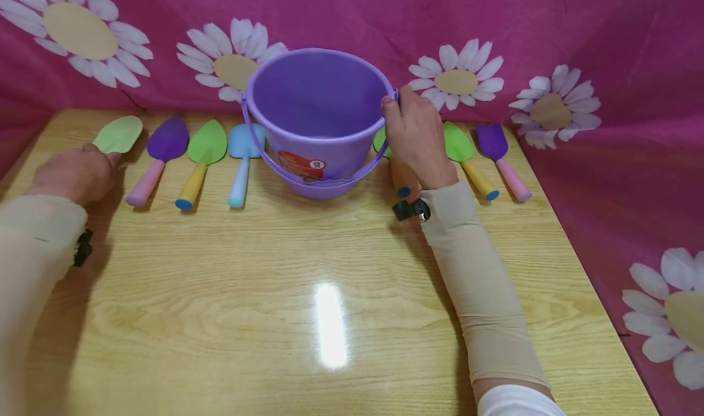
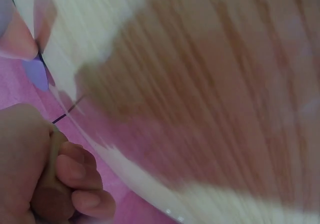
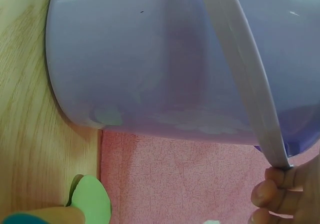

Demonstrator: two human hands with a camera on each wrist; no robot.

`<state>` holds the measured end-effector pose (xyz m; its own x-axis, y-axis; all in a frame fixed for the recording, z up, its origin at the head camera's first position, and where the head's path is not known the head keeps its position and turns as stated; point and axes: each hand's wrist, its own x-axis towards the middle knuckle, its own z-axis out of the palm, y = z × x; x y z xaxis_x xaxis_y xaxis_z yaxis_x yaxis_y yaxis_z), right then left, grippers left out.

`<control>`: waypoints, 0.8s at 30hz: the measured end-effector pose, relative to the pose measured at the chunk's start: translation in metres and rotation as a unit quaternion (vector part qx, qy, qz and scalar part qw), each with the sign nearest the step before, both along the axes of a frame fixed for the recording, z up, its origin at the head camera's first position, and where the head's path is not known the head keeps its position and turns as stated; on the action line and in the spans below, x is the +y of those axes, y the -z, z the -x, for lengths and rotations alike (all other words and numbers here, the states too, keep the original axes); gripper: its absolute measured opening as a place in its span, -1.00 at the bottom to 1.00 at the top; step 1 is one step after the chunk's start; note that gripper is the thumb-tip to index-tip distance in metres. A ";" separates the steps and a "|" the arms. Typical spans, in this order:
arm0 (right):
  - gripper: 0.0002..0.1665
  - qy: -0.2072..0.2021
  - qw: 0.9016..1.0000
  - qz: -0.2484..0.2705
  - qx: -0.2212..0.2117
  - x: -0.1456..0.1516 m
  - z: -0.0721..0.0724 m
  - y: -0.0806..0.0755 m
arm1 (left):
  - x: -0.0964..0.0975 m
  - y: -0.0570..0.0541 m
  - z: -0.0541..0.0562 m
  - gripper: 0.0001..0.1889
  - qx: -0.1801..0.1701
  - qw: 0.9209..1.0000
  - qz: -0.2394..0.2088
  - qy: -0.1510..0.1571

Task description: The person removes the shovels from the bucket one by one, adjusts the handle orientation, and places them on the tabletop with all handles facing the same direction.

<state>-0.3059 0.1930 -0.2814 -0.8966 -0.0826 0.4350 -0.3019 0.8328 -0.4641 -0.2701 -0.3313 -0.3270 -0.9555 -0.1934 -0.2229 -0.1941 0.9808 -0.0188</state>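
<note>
My left hand (image 1: 77,171), at the far left, grips a toy shovel by its handle; the shovel's pale green blade (image 1: 119,133) shows past the fingers. In the left wrist view the fingers (image 2: 80,171) curl round the handle (image 2: 52,201). My right hand (image 1: 420,135) holds the rim of a purple bucket (image 1: 352,153) on its right side, beside the handle's hinge. The bucket stands upright at the back of the table, its interior looking bare and its purple handle (image 3: 245,68) hanging down in front. The right hand's fingertips (image 3: 265,191) show by that hinge.
Several toy shovels lie in a row along the wooden table's (image 1: 220,294) back edge: a purple one (image 1: 167,138), a green one (image 1: 208,142) and a blue one (image 1: 247,140) left of the bucket, others right of it. Pink daisy-print cloth (image 1: 352,13) hangs behind.
</note>
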 end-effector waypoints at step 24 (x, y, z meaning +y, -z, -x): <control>-0.46 -0.008 1.000 0.000 0.008 0.003 0.000 0.001 | 0.013 0.008 0.005 -0.18 -0.020 0.998 -0.010 -0.060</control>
<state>-0.3056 0.1960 -0.2826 -0.8882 -0.0963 0.4493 -0.3223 0.8276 -0.4596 -0.2751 -0.3186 -0.3353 -0.9161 -0.3016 -0.2642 -0.3101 0.9507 -0.0102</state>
